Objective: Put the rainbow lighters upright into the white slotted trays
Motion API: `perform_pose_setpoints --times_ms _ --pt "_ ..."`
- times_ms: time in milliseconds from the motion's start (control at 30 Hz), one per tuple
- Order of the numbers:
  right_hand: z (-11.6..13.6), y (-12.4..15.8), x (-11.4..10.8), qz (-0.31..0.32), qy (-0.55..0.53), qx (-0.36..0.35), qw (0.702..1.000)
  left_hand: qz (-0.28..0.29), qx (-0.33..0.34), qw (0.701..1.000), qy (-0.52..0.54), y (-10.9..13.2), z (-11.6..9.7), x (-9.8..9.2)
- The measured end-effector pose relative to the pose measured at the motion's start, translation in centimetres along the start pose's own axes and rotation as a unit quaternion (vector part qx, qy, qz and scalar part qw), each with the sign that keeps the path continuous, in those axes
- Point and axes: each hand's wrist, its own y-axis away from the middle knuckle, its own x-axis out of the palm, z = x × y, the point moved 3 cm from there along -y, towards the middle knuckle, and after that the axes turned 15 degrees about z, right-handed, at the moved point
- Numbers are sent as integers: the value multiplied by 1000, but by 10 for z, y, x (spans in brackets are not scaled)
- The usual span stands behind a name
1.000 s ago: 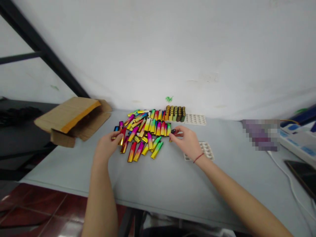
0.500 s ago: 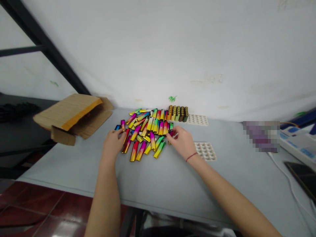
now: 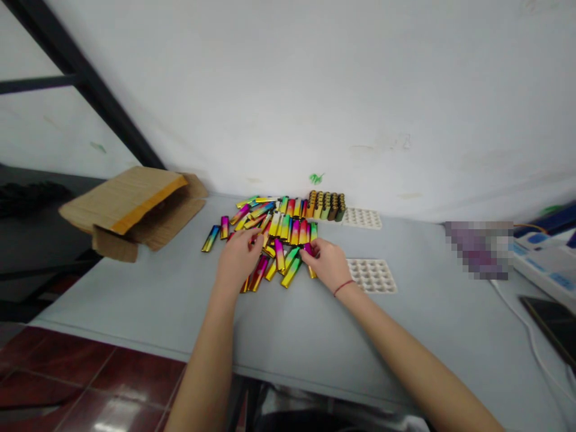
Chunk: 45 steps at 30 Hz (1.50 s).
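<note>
Shiny multicoloured lighters (image 3: 279, 255) lie in a loose pile on the grey table, some lined up side by side at the pile's right. My left hand (image 3: 240, 258) reaches over the left part of the pile, its fingers bent together; what they pinch, if anything, is hidden. At the pile's right edge my right hand (image 3: 327, 263) grips a purple and yellow lighter (image 3: 308, 248) between thumb and fingers. A blue and yellow lighter (image 3: 210, 239) lies apart at the left. Behind the pile, an upright block of darker lighters (image 3: 326, 206) stands by the wall.
Two white trays with round cavities lie at the right, one near the wall (image 3: 362, 218) and one beside my right hand (image 3: 372, 276). An open cardboard box (image 3: 130, 207) lies at the left. A phone (image 3: 551, 324) and a white cable (image 3: 524, 327) are far right.
My left hand has moved right over the pile, uncovering the blue and yellow lighter. My right hand has shifted slightly down and left, with a purple and yellow lighter now showing at its fingertips.
</note>
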Motion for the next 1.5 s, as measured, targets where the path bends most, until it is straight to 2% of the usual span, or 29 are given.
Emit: perform_pose_setpoints --times_ms 167,333,733,933,1100,1200,1300,1400,1500 --pt "-5 5 3 8 4 -11 1000 0 10 1000 14 2 0 3" --pt "-4 11 1 15 63 -9 998 -12 10 1000 19 3 -2 2" --pt "5 18 -2 48 124 26 991 -4 17 1000 7 3 1 7" --pt "13 39 -7 76 98 31 992 -62 26 998 22 4 -2 5" --pt "13 54 -17 70 62 -5 996 -112 92 989 30 8 -25 -1" --pt "-6 70 -36 29 91 -78 992 -102 156 982 30 15 -49 1" --pt "-42 99 -45 28 186 -128 974 -54 238 969 32 24 -79 13" --pt "-87 128 -44 20 259 -93 961 24 311 950 27 33 -111 37" --pt "-128 139 -50 -39 300 14 953 107 363 926 -3 41 -140 71"
